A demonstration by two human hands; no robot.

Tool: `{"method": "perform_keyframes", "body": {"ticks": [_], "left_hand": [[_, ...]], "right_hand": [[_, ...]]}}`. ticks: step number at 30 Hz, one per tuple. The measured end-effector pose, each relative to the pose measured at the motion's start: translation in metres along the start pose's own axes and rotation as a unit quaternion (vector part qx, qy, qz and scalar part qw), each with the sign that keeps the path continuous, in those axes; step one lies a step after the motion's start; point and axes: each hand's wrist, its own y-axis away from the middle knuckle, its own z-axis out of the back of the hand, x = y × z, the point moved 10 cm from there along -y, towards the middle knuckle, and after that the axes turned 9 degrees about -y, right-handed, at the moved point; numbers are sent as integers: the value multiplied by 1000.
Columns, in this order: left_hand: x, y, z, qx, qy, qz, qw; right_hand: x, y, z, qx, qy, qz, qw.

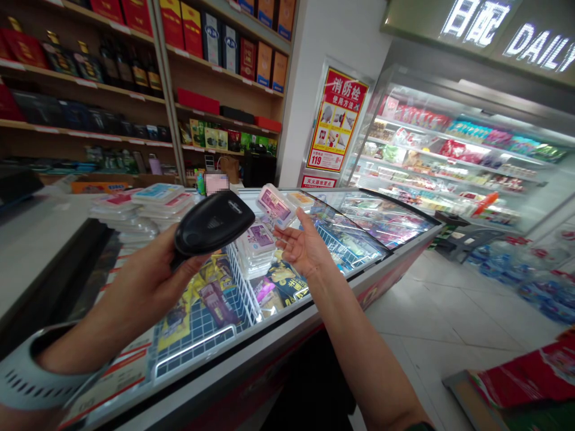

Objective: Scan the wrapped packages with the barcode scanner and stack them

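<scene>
My left hand (150,278) is wrapped around the handle of a black handheld barcode scanner (213,221), whose head points right over the glass-topped freezer. My right hand (300,242) is open, palm up, with thumb raised and fingers apart. Close to its thumb and fingertips is a tilted clear plastic box with a purple label (274,205); I cannot tell whether they touch it. Just below stands a stack of similar clear boxes (258,248). More boxes with blue and red labels (157,194) are piled left, partly behind the scanner.
Under the freezer glass, a white wire basket (245,281) stands among yellow and purple packets (218,302). Liquor shelves (90,81) line the back left. A lit refrigerated display (449,152) is at the right. Wrapped water bottles (530,275) and a red carton (525,374) sit on the floor.
</scene>
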Motion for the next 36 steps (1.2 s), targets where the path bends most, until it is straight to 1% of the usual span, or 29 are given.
{"method": "perform_keyframes", "body": {"ticks": [5,10,12,14,16,17,20,25,27,31,36], "left_hand": [[-4,0,2,-1,-2,-1,1000],[5,0,-3,11,26,20,999],[11,-1,-7,33,50,39,997],[16,-1,-14,68,75,61,993],[17,-2,-18,96,90,76,988],[17,-3,-18,100,92,79,988],[14,-6,-14,96,91,83,988],[17,-6,-10,91,108,122,983],[16,-5,-8,88,113,127,981],[14,-6,-2,85,111,130,982],[19,-8,5,72,101,138,983]], "right_hand": [[2,0,1,0,1,5,1000],[3,-1,1,4,-1,11,1000],[3,-1,1,5,0,17,1000],[4,1,1,3,3,26,1000],[5,3,1,-3,5,40,999],[5,5,1,-7,5,46,999],[5,9,1,-17,5,58,998],[5,9,2,-31,14,68,997],[5,8,1,-36,24,74,996],[7,5,-7,-29,44,83,995],[10,4,-18,-17,68,88,994]]}}
